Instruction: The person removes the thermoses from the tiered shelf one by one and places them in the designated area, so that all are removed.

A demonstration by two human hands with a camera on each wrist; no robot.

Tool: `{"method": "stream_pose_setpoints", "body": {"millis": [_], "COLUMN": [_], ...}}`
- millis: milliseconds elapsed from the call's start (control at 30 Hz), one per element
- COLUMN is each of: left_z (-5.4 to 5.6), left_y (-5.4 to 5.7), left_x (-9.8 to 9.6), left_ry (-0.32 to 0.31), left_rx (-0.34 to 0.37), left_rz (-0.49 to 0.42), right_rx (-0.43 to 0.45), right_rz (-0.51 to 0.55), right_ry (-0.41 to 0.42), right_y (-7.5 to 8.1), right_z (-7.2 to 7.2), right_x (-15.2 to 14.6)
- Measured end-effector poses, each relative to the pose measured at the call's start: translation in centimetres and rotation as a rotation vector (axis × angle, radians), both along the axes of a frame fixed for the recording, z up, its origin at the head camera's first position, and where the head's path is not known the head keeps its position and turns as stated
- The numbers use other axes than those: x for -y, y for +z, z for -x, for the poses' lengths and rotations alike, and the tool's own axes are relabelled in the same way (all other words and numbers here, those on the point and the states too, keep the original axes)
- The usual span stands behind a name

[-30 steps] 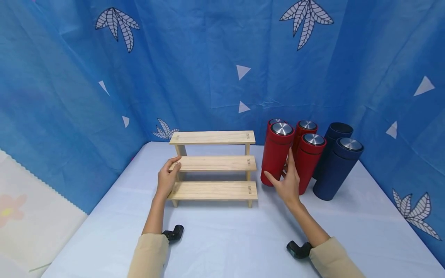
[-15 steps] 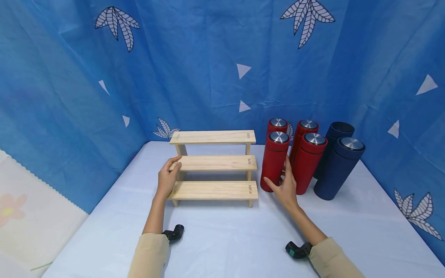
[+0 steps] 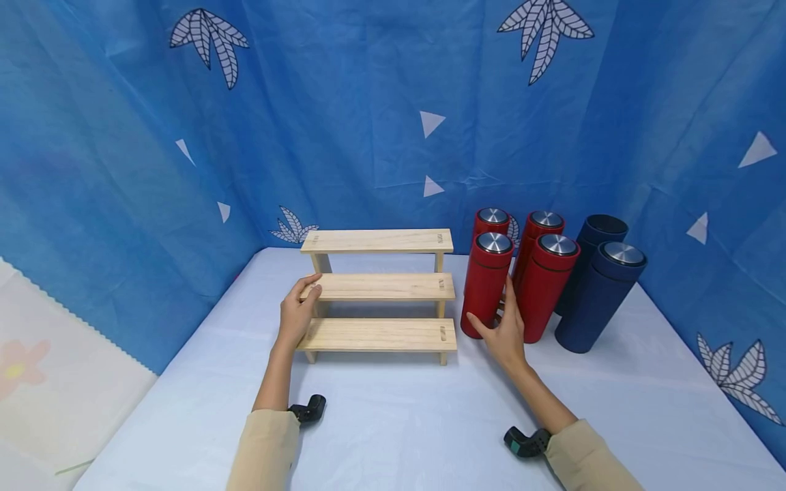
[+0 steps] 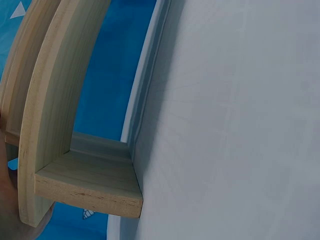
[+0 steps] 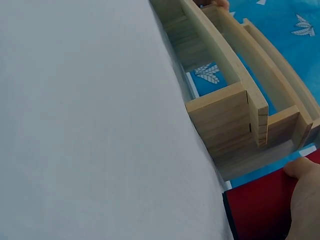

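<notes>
A three-tier wooden rack (image 3: 381, 333) stands on the white-covered table. In the head view my left hand (image 3: 297, 310) grips the left end of its middle board. My right hand (image 3: 505, 334) holds a red thermos flask (image 3: 486, 283) low on its body, thumb on the left and fingers behind on the right. That flask stands upright just right of the rack, with a silver disc on its lid. The right wrist view shows my right thumb (image 5: 302, 167) against the red flask and the flask's base at the table. Beside my fingers is another red flask (image 3: 546, 290).
Two more red flasks stand behind, one at the back left (image 3: 493, 217) and one at the back right (image 3: 546, 219). Farther right are a dark blue flask (image 3: 598, 300) and a dark blue cylinder (image 3: 604, 225). Blue curtain (image 3: 368, 102) hangs behind the table.
A second ago the held red flask was higher and tilted; my right hand has lowered it onto the table, upright, by half a second ago. The left hand keeps its place on the rack.
</notes>
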State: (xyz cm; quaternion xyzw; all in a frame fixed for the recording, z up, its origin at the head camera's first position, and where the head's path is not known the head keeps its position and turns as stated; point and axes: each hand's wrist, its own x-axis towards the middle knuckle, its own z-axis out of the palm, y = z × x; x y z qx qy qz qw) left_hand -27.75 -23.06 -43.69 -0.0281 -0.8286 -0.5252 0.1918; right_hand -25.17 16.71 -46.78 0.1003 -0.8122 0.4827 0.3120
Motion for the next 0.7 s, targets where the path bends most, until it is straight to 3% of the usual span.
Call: {"method": "stream_pose_setpoints", "body": {"millis": [167,400,567,700], "left_z": [0.0,0.1,-0.2,-0.9], "left_y": [-0.1,0.1,1.0,2.2], "left_x": [0.0,0.5,1.3,2.1], "left_ry": [-0.001,-0.027,-0.14,-0.245], "left_rx": [-0.002,0.057,0.166,0.285], "left_rz": [0.004,0.022,0.015,0.091], "right_rx": [0.046,0.199,0.306,0.527], "right_rz": [0.006,0.022,-0.079,-0.226], "right_ry": [-0.006,0.02,0.056,0.086], "right_y": [0.0,1.1,3.0,5.3], "right_z": [-0.1,-1.1,-1.9,-2.9], "right_x": [0.0,0.2,0.1,-0.7]}}
